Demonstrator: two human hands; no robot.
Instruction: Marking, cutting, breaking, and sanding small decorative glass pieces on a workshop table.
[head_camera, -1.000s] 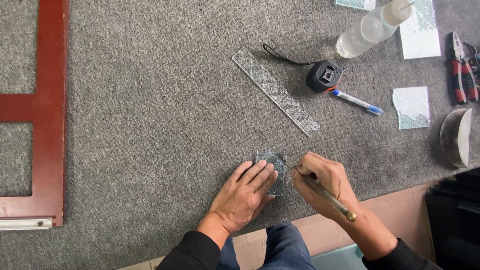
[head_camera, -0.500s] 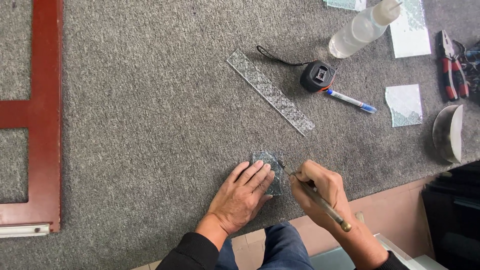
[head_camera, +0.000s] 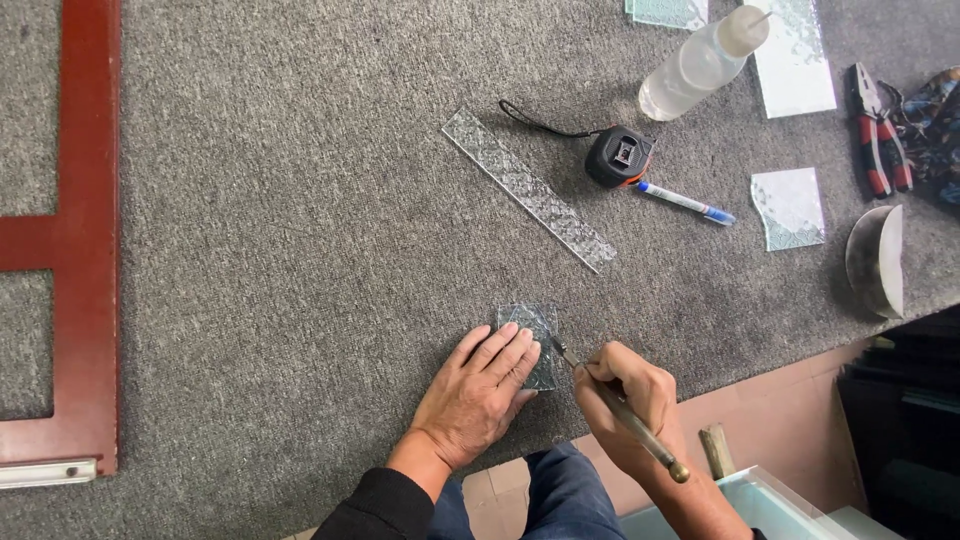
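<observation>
Moved: little; both hands stay at the lower centre.
Left hand (head_camera: 480, 390): flat, fingers together, pressing small glass piece (head_camera: 532, 340) onto grey table (head_camera: 300, 250).
Right hand (head_camera: 628, 405): closed around glass cutter (head_camera: 615, 408), tip at the glass edge.

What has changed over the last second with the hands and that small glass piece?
Little. The right hand keeps its grip on the glass cutter, tip at the right edge of the small glass piece. The left hand stays flat on it. The tape measure, glass strip and pen lie unmoved; only the camera shifted slightly.

Tape measure (head_camera: 619, 157), pen (head_camera: 686, 202), bottle (head_camera: 700, 66), pliers (head_camera: 877, 130), red frame (head_camera: 88, 240).
</observation>
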